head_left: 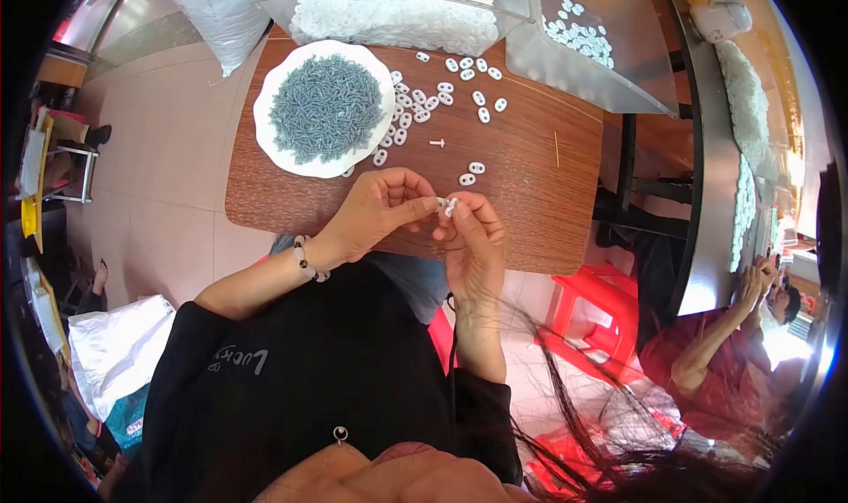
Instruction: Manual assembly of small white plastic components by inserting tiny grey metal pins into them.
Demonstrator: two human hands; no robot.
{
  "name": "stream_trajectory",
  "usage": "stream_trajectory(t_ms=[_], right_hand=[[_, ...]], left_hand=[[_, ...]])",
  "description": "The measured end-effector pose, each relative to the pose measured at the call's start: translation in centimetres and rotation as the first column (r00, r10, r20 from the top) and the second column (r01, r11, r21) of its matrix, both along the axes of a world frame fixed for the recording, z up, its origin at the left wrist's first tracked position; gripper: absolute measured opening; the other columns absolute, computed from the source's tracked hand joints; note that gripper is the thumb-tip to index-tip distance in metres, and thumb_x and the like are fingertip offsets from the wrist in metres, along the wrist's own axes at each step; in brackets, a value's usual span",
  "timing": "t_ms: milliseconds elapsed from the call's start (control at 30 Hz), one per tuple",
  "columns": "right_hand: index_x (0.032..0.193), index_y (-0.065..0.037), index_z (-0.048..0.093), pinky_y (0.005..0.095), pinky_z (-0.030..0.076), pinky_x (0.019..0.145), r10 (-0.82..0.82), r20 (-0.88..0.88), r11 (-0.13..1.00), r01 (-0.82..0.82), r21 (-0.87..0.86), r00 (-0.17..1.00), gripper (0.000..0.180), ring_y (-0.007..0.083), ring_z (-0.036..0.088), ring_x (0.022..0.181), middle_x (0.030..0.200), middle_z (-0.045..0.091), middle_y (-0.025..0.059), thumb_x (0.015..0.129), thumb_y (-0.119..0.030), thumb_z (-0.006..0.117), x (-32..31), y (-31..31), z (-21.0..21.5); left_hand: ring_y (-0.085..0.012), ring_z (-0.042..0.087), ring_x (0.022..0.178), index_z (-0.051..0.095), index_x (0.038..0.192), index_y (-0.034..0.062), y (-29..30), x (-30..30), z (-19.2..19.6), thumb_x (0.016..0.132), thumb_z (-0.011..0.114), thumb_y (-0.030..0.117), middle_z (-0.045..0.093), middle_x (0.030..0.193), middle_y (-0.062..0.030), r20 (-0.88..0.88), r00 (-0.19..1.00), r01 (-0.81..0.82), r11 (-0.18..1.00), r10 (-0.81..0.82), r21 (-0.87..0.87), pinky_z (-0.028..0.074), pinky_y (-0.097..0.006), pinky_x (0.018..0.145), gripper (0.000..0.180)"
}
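Observation:
Near the front of the brown table [534,211], my hands meet fingertip to fingertip. My left hand [389,207] is closed in a pinch at a small white part, mostly covered by the thumb and finger. Between the fingers of my right hand [475,234] is a small white oval plastic piece with two holes [451,208]. Just beyond them lie loose white two-hole pieces [477,167] and a short white pin [436,143]. Farther left, a white scalloped plate [267,136] holds a heap of small grey-blue rods [327,105], with several more two-hole pieces beside its right rim.
At the back stands a clear bin [397,1] full of white pieces; a second clear bin [579,70] at the back right holds fewer. A thin yellowish stick [556,150] lies on the right. A red stool [596,317] and another person [715,362] at a dark table are to the right.

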State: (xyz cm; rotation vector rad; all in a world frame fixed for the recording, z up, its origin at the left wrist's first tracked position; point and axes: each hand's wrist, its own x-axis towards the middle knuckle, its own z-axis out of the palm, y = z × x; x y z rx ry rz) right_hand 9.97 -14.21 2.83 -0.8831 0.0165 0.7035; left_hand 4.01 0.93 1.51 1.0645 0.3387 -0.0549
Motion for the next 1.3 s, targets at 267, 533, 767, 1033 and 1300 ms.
stream_trajectory(t_ms=[267, 533, 767, 1033, 1300], right_hand=[[0.1, 0.001, 0.062, 0.0235, 0.054, 0.063, 0.047, 0.03, 0.997, -0.045, -0.062, 0.998, 0.013, 0.0114, 0.063, 0.075, 0.088, 0.066, 0.0071, 0.091, -0.009, 0.062, 0.0, -0.1, -0.7], [0.097, -0.002, 0.063, 0.0224, 0.052, 0.063, 0.001, 0.097, 0.989, 0.013, -0.147, 0.995, 0.012, 0.0091, 0.062, 0.074, 0.086, 0.067, 0.0053, 0.09, -0.01, 0.066, 0.1, -0.3, -0.7], [0.092, -0.001, 0.065, 0.0188, 0.046, 0.065, 0.043, 0.252, 0.945, 0.043, -0.325, 0.967, 0.012, 0.0064, 0.059, 0.072, 0.084, 0.066, 0.003, 0.086, -0.01, 0.07, -0.1, -0.2, -0.3], [0.085, -0.001, 0.065, 0.0192, 0.045, 0.066, 0.014, 0.295, 0.912, 0.109, -0.396, 0.955, 0.005, 0.0064, 0.059, 0.071, 0.079, 0.066, 0.0031, 0.084, -0.004, 0.07, -0.5, 0.0, 0.2], [0.083, -0.001, 0.065, 0.0188, 0.044, 0.062, -0.008, 0.311, 0.911, 0.135, -0.389, 0.95, 0.006, 0.0059, 0.057, 0.068, 0.076, 0.066, 0.0026, 0.083, -0.003, 0.071, -0.6, 0.1, 0.0]], left_hand=[[-0.005, 0.06, 0.071, 0.069, 0.107, 0.0021, 1.4, -0.5, 0.5, 0.088, 0.07, 0.017, 0.07, 0.089, -0.0031, -0.096, 0.986, 0.151, 0.981, -0.14, 0.124, 0.049, -0.018, 0.064, 0.025], [-0.006, 0.06, 0.074, 0.07, 0.106, 0.0046, 2.2, -1.3, 0.0, 0.089, 0.068, 0.022, 0.069, 0.09, -0.0012, -0.233, 0.971, -0.002, 0.982, -0.044, -0.19, 0.049, -0.02, 0.068, 0.024], [-0.0049, 0.059, 0.073, 0.07, 0.102, 0.0052, 2.5, -1.2, 1.2, 0.088, 0.069, 0.024, 0.068, 0.087, -0.0006, -0.301, 0.951, -0.03, 0.954, -0.064, -0.3, 0.049, -0.019, 0.067, 0.024], [-0.0038, 0.058, 0.072, 0.07, 0.098, 0.0054, 2.4, -1.2, 1.3, 0.086, 0.072, 0.025, 0.068, 0.087, -0.0009, -0.328, 0.941, -0.034, 0.945, -0.079, -0.326, 0.047, -0.018, 0.065, 0.023], [-0.0061, 0.06, 0.073, 0.069, 0.101, 0.0039, 1.9, -1.0, 1.2, 0.09, 0.067, 0.021, 0.067, 0.086, -0.0018, -0.309, 0.95, -0.048, 0.956, -0.046, -0.289, 0.05, -0.02, 0.065, 0.02]])
